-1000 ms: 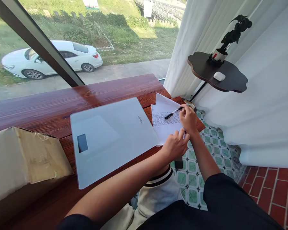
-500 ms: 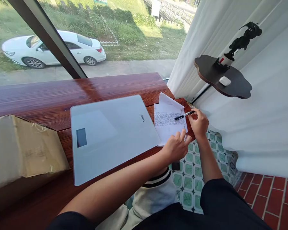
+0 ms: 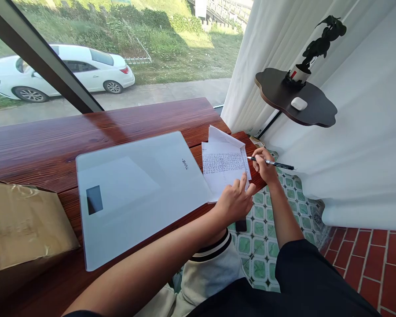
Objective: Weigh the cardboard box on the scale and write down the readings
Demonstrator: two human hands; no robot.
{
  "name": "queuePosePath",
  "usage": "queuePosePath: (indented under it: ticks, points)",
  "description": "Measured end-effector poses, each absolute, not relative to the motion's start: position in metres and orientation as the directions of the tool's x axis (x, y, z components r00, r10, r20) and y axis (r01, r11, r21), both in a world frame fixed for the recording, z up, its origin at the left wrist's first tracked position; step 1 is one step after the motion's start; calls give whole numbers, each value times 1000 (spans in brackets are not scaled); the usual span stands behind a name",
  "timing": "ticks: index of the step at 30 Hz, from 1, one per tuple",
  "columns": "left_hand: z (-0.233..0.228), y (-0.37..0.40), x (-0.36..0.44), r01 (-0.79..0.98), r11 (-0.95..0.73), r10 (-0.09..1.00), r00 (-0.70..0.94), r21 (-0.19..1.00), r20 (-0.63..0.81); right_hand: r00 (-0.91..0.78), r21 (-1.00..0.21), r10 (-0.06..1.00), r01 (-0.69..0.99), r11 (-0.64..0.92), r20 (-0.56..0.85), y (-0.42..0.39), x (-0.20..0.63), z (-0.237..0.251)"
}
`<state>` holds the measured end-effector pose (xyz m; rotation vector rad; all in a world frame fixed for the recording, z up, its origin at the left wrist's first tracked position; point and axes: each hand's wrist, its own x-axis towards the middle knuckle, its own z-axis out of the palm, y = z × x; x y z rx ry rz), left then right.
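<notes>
Right hand (image 3: 264, 165) grips pen (image 3: 272, 164) beside papers (image 3: 223, 169); left hand (image 3: 234, 200) (fingers spread) presses them.

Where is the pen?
The pen is in the right hand, at the table's right end, just right of the papers.

A glossy reddish-brown wooden table (image 3: 86, 141) carries a pale grey glass scale (image 3: 141, 193), white paper sheets (image 3: 222, 169) dense with dark handwriting, and a tan cardboard box (image 3: 23, 224).
</notes>
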<state>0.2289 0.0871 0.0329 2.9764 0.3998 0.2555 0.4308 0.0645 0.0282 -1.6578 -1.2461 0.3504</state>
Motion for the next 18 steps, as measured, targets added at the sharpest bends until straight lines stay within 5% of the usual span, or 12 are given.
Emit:
queuePosePath:
  ticks: [3, 18]
  points:
    - [34, 88, 229, 253, -955, 274, 953, 158, 129, 384, -905, 903, 425, 12, 192, 62, 432, 29]
    - [33, 88, 229, 254, -955, 277, 950, 155, 145, 324, -845, 936, 531, -61, 136, 63, 428, 31]
